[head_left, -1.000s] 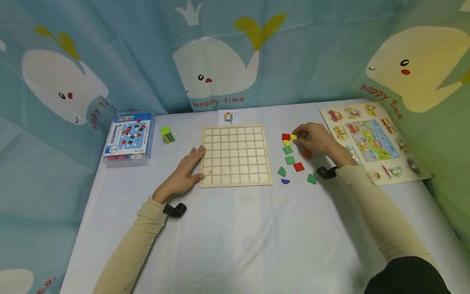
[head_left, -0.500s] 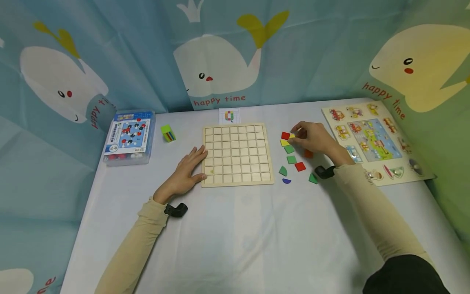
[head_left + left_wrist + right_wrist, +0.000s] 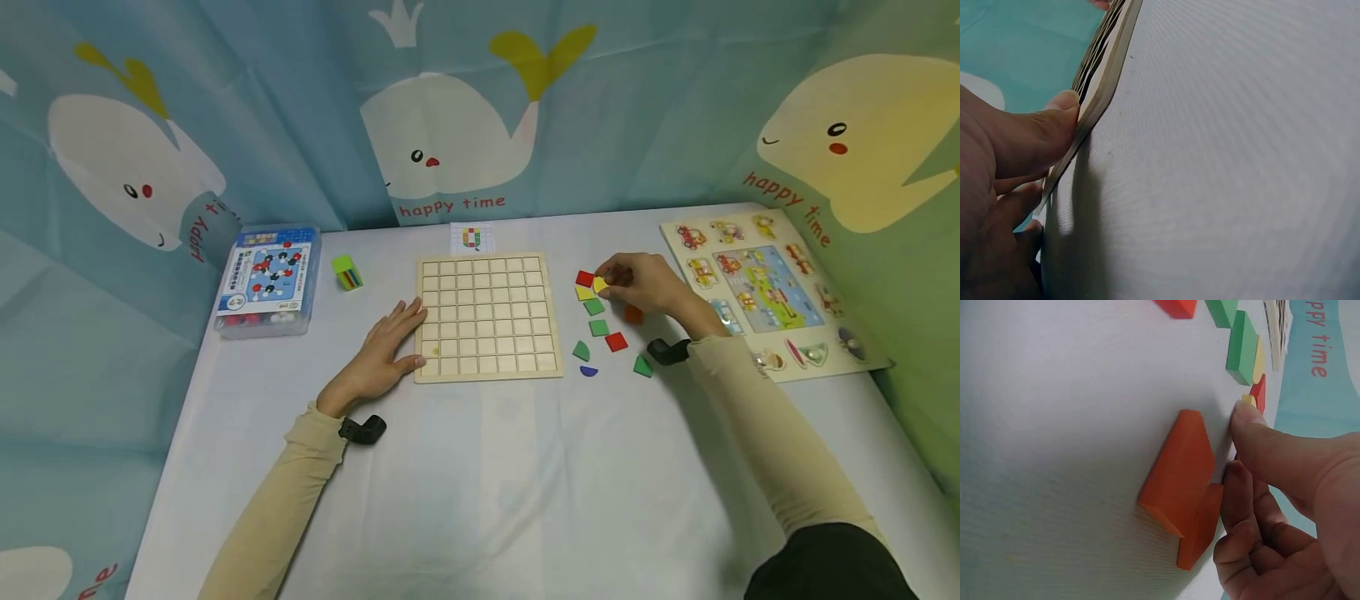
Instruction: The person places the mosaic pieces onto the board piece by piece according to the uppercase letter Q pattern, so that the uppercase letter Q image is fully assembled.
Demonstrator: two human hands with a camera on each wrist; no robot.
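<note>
A wooden grid board (image 3: 486, 317) with square cells lies in the middle of the table. My left hand (image 3: 380, 350) rests at its left edge with fingers stretched out; in the left wrist view the thumb (image 3: 1054, 128) presses on the board's frame (image 3: 1107, 84). To the right of the board, my right hand (image 3: 643, 287) pinches a yellow tile (image 3: 599, 284) between thumb and fingertips. Close by lie a red tile (image 3: 585, 279), another yellow tile (image 3: 585, 293) and green tiles (image 3: 594, 307). Orange tiles (image 3: 1182, 472) sit under the right hand, one overlapping another.
A small pattern card (image 3: 472, 238) lies behind the board. A striped cube (image 3: 347, 272) and a plastic box (image 3: 266, 282) stand at the left. On the right is a picture puzzle board (image 3: 776, 292). Nearer tiles include a blue half-round piece (image 3: 588, 372) and a red square (image 3: 617, 342).
The yellow tile at my right fingertips now shows more fully, tilted up between thumb and finger beside the red tile. My left hand keeps its place on the board.
</note>
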